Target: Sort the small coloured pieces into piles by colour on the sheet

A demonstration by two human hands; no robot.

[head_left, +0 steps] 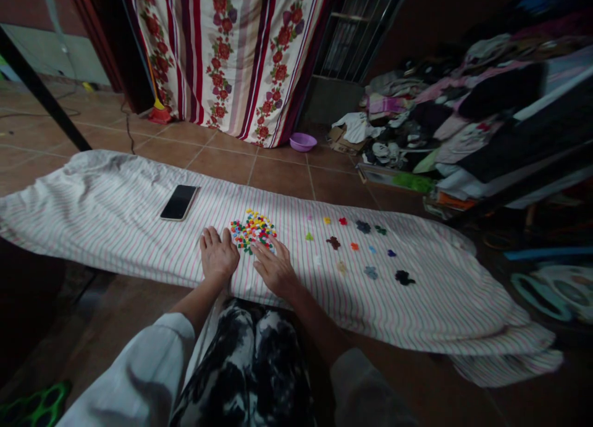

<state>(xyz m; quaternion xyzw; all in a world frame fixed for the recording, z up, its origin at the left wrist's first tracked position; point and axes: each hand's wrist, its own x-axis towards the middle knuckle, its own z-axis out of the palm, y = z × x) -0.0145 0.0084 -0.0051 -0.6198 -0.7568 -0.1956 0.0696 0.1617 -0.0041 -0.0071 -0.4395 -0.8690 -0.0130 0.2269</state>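
Observation:
A heap of small multicoloured pieces [252, 227] lies on a striped cloth [139, 241] in front of me. My left hand [218, 253] rests flat at the heap's near left edge, its fingers apart. On the near right side of the heap, my right hand [274, 265] is spread with fingertips at the pieces; nothing shows in its grip. Small single-colour piles stretch off to the right, among them a brown pile [333, 243], a black pile [404, 277], a dark grey pile [363, 227] and a red pile [343, 221].
A phone [180, 202] lies on the cloth left of the heap. Beyond the cloth are a floral curtain [231, 56], a purple basin [302, 142] and a red broom [160, 113] on the tiled floor. Clothes [445, 105] are piled at the right.

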